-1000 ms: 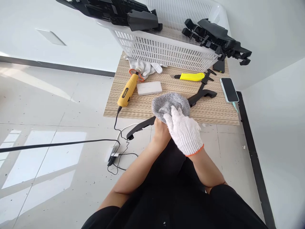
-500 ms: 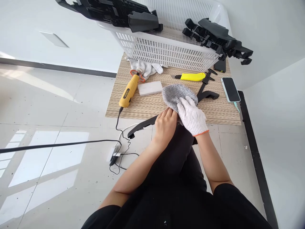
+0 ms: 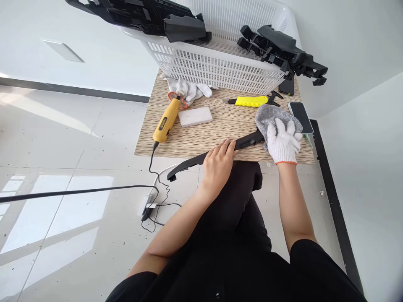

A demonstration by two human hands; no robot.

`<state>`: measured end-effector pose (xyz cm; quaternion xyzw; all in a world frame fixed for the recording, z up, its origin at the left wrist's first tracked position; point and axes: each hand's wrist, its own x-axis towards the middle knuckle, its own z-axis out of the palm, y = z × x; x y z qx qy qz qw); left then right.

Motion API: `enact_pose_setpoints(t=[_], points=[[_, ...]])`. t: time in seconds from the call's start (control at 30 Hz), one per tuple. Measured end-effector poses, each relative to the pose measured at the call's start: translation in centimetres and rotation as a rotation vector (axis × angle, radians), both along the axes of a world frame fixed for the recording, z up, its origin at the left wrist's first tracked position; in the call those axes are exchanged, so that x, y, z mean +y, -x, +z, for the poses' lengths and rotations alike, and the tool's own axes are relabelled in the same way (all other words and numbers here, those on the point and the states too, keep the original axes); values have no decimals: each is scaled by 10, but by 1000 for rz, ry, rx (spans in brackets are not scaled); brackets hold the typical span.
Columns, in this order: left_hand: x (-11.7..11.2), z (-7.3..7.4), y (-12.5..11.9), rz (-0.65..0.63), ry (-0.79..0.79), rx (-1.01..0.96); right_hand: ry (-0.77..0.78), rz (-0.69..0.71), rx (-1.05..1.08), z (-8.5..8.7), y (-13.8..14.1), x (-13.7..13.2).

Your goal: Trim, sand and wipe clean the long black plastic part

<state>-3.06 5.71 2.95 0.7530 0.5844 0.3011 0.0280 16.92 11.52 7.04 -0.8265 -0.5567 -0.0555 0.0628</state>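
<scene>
My bare left hand [image 3: 218, 162] is wrapped over the middle of a long, curved black plastic strip [image 3: 190, 162]. The strip's left end hangs past the table's front edge, while its right part lies over the tabletop. A white knit glove with an orange cuff covers my right hand [image 3: 283, 141], which presses a grey cloth [image 3: 267, 114] around the strip's right end. That end is hidden under the cloth. Behind the cloth lie a yellow utility knife [image 3: 252, 101] with its blade out and a black caliper [image 3: 275, 99], partly covered.
On the wood-patterned table [image 3: 151, 144] are a yellow corded rotary tool [image 3: 166, 121], a white block [image 3: 195, 116], a crumpled glove [image 3: 189, 90] and a phone [image 3: 300, 116]. A white basket [image 3: 214, 63] holding black plastic parts [image 3: 283, 52] stands behind. Cables and a power strip [image 3: 147, 209] lie on the floor.
My right hand has slid the cloth rightward along the black strip, from beside my left hand to the far end, uncovering the middle stretch. My left hand keeps its grip.
</scene>
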Motion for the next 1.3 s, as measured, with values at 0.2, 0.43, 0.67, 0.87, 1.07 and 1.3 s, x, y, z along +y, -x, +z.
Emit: enact_pose_setpoints(t=[0.2,0.43,0.67,0.87,1.07,1.3], points=[[-2,-1,-1,-3,-25,34,-44,-4,-15,-5,-9,8],[-2,-2,3,-15,-9,21,-6,-73,-20,-1,-18,27],[-4,2,1,-2,39,37,-135,-121,9,-16,-25,36],[-6,6,1,3,89,57,-190,-208,88,-18,-17,23],[-6,5,2,-3,70,77,-172,-139,142,-16,-10,6],[-4,5,8,-24,85,89,-57,83,147,-12,-36,-6]])
